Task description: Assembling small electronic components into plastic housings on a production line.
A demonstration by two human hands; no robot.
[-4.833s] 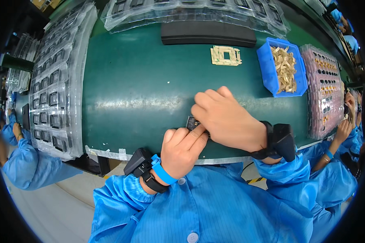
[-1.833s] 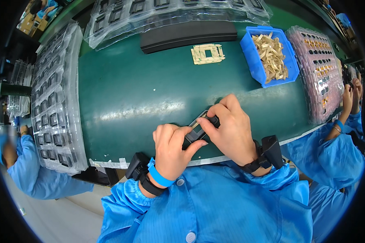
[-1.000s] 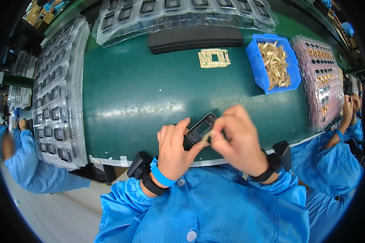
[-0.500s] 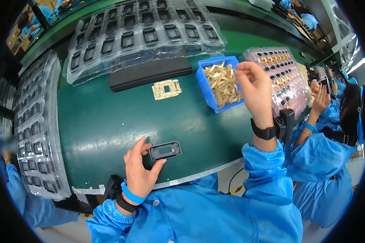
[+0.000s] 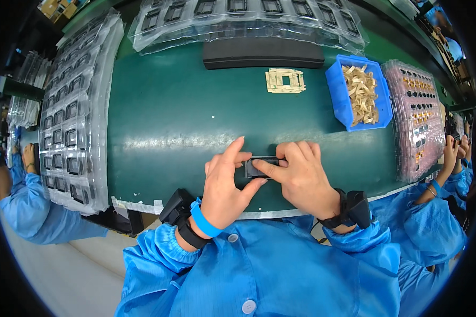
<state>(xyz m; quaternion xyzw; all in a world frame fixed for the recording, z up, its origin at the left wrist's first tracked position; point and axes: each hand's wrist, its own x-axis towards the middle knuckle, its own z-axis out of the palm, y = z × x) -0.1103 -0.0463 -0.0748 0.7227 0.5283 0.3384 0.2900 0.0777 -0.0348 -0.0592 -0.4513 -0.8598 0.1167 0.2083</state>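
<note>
Broadly, green bench mat (image 5: 174, 121) ringed by stock: clear blister trays (image 5: 71, 121) of dark frames at left and rear, pink tray (image 5: 415, 116) at right, blue bin (image 5: 337, 98) of tan strips within right-arm reach. Left hand (image 5: 225, 182) pinches small black housing (image 5: 259, 168) by its end, steadying it above near edge; right hand (image 5: 301, 177) closes fingers over its top, index pressing down, seemingly seating a part.

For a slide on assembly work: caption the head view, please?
Both hands, left hand and right hand, hold a small black part over a green bench.
</note>
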